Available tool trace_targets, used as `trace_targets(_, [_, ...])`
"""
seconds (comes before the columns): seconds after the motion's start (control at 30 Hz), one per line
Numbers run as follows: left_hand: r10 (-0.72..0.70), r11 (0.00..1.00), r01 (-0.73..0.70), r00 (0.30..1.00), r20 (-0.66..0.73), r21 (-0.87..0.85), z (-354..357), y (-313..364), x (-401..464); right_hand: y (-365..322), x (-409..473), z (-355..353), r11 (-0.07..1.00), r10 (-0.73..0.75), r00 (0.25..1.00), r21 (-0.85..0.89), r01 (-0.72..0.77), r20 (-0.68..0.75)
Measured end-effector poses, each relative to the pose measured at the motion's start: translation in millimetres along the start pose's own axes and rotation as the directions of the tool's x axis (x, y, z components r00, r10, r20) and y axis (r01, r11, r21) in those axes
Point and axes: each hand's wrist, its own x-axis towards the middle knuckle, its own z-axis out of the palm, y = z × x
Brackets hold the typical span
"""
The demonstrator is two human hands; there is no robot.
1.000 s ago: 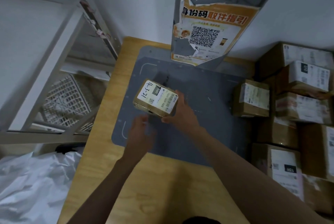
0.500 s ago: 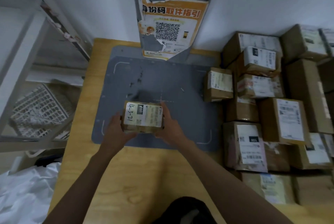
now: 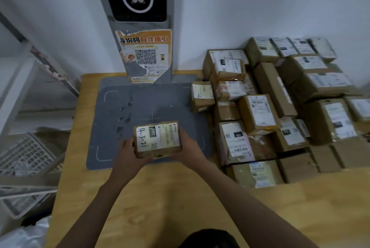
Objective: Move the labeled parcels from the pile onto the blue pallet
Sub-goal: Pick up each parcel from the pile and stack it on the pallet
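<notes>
Fingers [image 3: 128, 143] of both hands clamp our labeled box [image 3: 157, 139] by its ends, over grey mat [image 3: 112, 119]. Step: carry. Next: find pallet; none visible.

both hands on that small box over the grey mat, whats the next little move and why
Probably carry it off to the left, away from the pile. The parcel is held label-up between the left hand and right hand above the grey mat, clear of the pile. No blue pallet shows in this view, so its place is a guess.
</notes>
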Motion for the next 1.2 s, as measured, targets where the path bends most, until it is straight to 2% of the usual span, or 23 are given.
trace_targets(0.17, [0.035, 0.999, -0.035, 0.999, 0.024, 0.012, 13.6, 32.0, -15.5, 15.5, -29.7, -29.6, 0.999, -0.033, 0.996, 0.016, 0.035, -0.080])
trace_targets(0.43, [0.072, 0.997, -0.070, 0.996, 0.053, -0.037, 44.3, 92.1, -30.6, 51.7, -52.4, -86.8, 1.000, 0.005, 0.988, 0.022, -0.002, -0.154])
trace_targets(0.63, [0.094, 0.994, -0.091, 0.993, 0.066, -0.053, 74.9, 140.4, -33.6, 81.9, -57.6, -140.8, 0.997, -0.036, 0.992, 0.056, 0.043, -0.123])
trace_targets(0.77, [0.105, 0.994, -0.102, 0.992, 0.076, -0.038, 102.4, 179.3, -30.1, 101.4, -60.2, -193.0, 0.981, -0.077, 0.991, 0.171, 0.095, -0.110])
trace_targets(0.93, [0.136, 0.989, -0.131, 0.988, 0.077, -0.065, 141.2, 234.3, -24.6, 130.1, -55.4, -258.6, 0.972, -0.101, 0.994, 0.209, 0.105, -0.029])
trace_targets(1.2, [0.205, 0.978, -0.200, 0.974, 0.098, -0.063, 187.5, 303.4, -6.2, 163.6, -43.3, -333.5, 0.948, -0.149, 0.989, 0.282, 0.150, -0.025])
